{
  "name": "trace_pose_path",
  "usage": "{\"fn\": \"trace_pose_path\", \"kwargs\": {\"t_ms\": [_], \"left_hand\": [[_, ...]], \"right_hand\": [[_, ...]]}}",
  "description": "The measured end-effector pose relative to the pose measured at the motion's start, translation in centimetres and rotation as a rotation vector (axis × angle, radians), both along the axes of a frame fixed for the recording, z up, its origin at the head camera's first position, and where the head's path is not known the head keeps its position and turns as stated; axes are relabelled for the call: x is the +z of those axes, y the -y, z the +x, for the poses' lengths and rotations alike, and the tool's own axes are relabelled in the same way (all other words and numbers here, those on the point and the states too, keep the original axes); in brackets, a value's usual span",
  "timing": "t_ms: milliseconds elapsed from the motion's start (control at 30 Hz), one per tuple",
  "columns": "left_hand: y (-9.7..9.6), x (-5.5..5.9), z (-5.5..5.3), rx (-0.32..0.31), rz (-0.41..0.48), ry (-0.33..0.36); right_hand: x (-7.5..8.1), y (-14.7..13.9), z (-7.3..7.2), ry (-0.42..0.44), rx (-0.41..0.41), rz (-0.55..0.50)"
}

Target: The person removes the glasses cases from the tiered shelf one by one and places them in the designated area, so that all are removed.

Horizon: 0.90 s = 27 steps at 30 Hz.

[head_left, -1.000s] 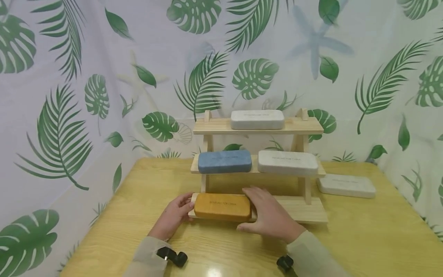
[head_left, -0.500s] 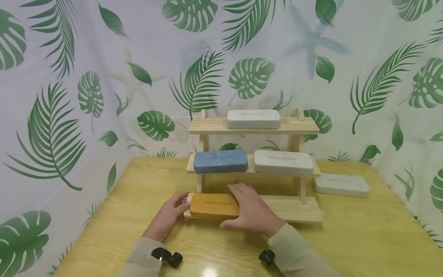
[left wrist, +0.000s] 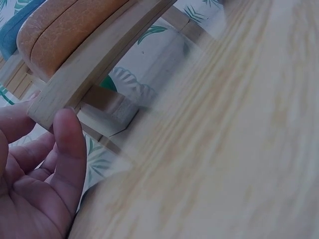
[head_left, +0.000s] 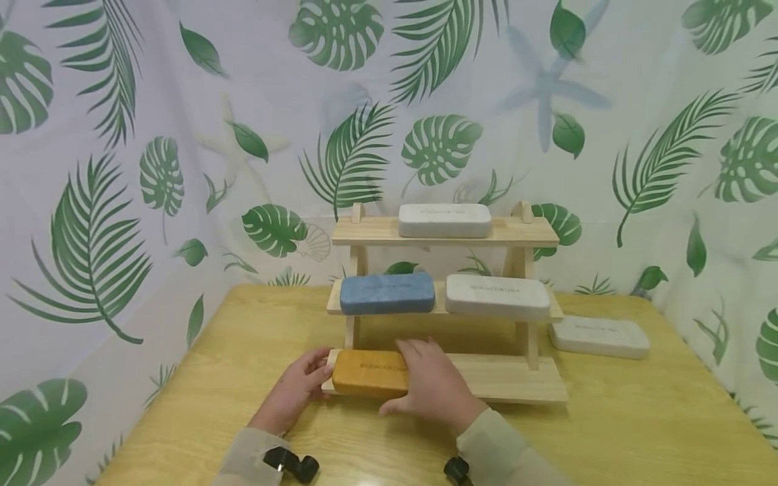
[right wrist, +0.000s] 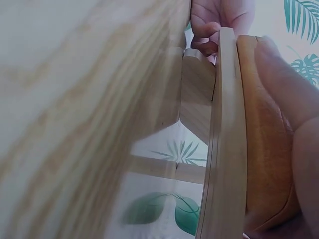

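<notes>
An orange glasses case with printed lettering lies at the left end of the bottom board of a three-tier wooden display stand. My right hand spans the case's right part, thumb in front and fingers behind, hiding that end. In the right wrist view the thumb lies along the orange case. My left hand pinches the left end of the bottom board, beside the case. From the left wrist, the thumb and a finger show on either side of the board's end.
A blue case and a white case sit on the middle tier. Another white case occupies the top tier. One more white case lies on the wooden table, right of the stand. Leaf-print cloth hangs behind.
My right hand has moved left from the orange case's right end, further over it. The left hand stays at the board's end. The head view has shifted slightly.
</notes>
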<state>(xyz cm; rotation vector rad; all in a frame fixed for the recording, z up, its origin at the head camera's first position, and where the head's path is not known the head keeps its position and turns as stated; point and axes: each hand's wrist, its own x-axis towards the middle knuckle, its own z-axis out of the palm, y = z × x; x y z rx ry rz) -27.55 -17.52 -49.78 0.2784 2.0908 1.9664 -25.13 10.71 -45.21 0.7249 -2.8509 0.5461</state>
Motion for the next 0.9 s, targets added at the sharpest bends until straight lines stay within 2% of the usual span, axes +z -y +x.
{"fn": "trace_pose_path", "kwargs": {"t_ms": [300,500,700,900], "left_hand": [[0.0,0.0,0.3,0.015,0.017,0.021],[0.1,0.2,0.1,0.008,-0.006,0.014],[0.3,0.4,0.1,0.019,-0.014,-0.006],[0.2,0.2,0.2,0.009,-0.024,0.01]], "right_hand": [[0.3,0.3,0.3,-0.007,-0.02,0.055],[0.7,0.4,0.3,0.02,-0.033,0.033],[1.0,0.7,0.2,0.01,-0.011,0.018],[1.1,0.0,0.6,0.072,0.022,0.006]]}}
